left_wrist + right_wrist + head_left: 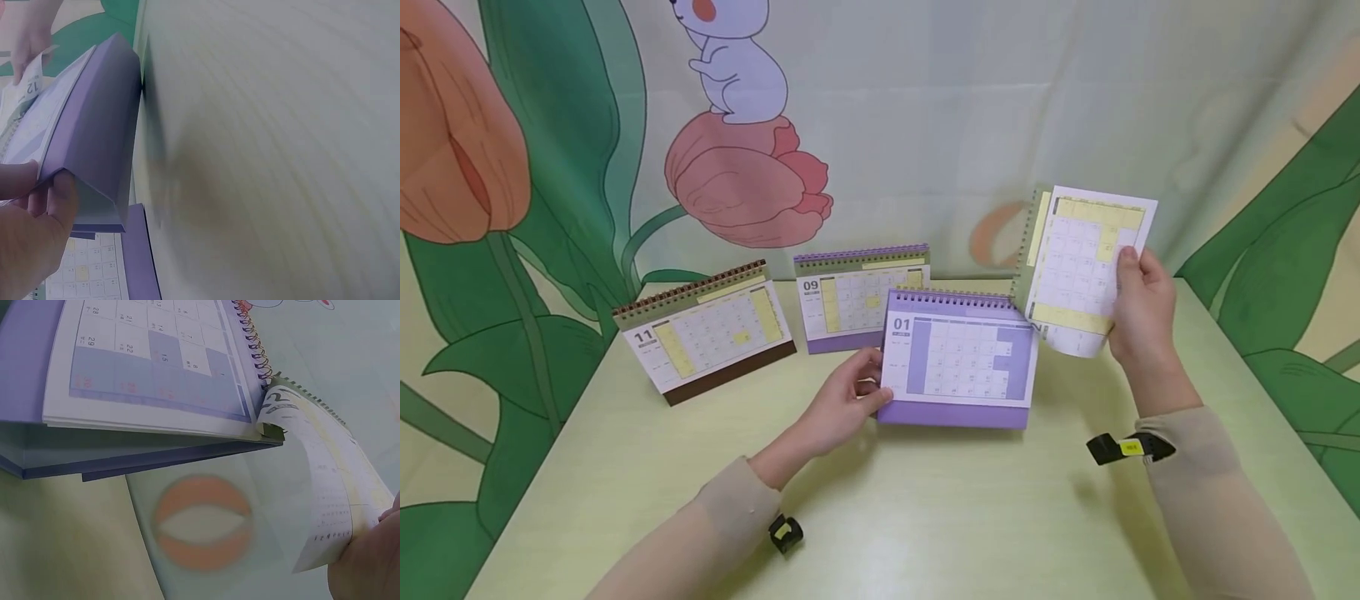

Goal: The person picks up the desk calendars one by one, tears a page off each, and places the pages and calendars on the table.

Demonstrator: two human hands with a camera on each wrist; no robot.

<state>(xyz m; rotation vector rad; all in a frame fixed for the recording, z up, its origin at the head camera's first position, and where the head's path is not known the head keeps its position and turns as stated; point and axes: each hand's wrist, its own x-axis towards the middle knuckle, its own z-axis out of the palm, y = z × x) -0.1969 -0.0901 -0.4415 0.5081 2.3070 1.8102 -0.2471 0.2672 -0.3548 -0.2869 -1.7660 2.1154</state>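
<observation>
A purple desk calendar (pixel 955 412) showing page 01 stands on its folded base, tilted in the head view. My left hand (pixel 850 392) grips its lower left edge, with the thumb on the front and fingers behind. My right hand (pixel 1142 312) pinches a yellow-and-white calendar sheet (pixel 1086 250) by its edge, turned sideways and bent. A row of torn holes runs along that sheet's green side. Its lower corner meets the right end of the wire binding (pixel 255 347); whether it is still attached there I cannot tell. In the left wrist view the sheet (pixel 28 87) bears the number 12.
Behind the purple calendar stands another desk calendar (pixel 857 304) showing 09, with purple binding. Further left is a brown-based desk calendar (pixel 715 337) showing 11. All stand on a pale wooden table (pixel 925 517), before a curtain (pixel 925 125) printed with tulips.
</observation>
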